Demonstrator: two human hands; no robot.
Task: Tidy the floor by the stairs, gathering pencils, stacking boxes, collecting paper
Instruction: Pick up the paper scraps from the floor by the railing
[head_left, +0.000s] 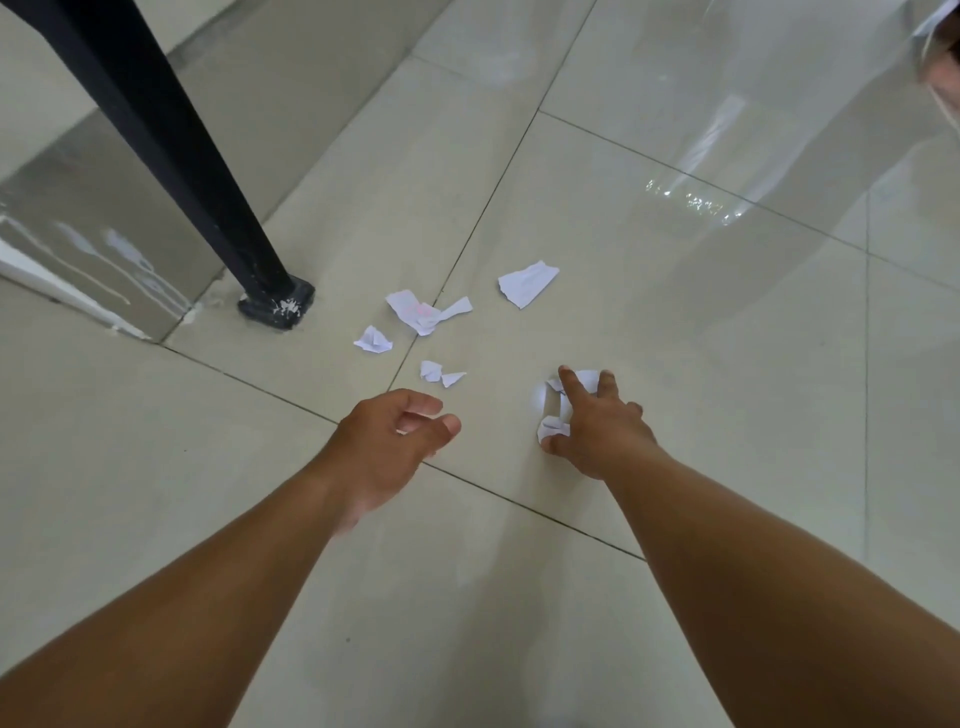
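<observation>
Several torn white paper scraps lie on the pale tiled floor. The largest scrap (527, 283) is farthest away, a crumpled one (423, 312) lies left of it, a small one (373, 340) nearer the post, and two tiny bits (440, 373) just beyond my left hand. My left hand (395, 441) hovers with its fingers curled loosely, and a bit of white shows between them. My right hand (597, 426) presses down on a cluster of paper scraps (553, 428), fingers spread over them and thumb touching one piece.
A black slanted metal post (171, 156) ends in a paint-spattered foot (278, 309) at the left. Behind it runs a grey stair riser (93, 234) with white drips. Glossy tiles (727, 338) stretch to the right. A person's body part shows at the top right corner (943, 73).
</observation>
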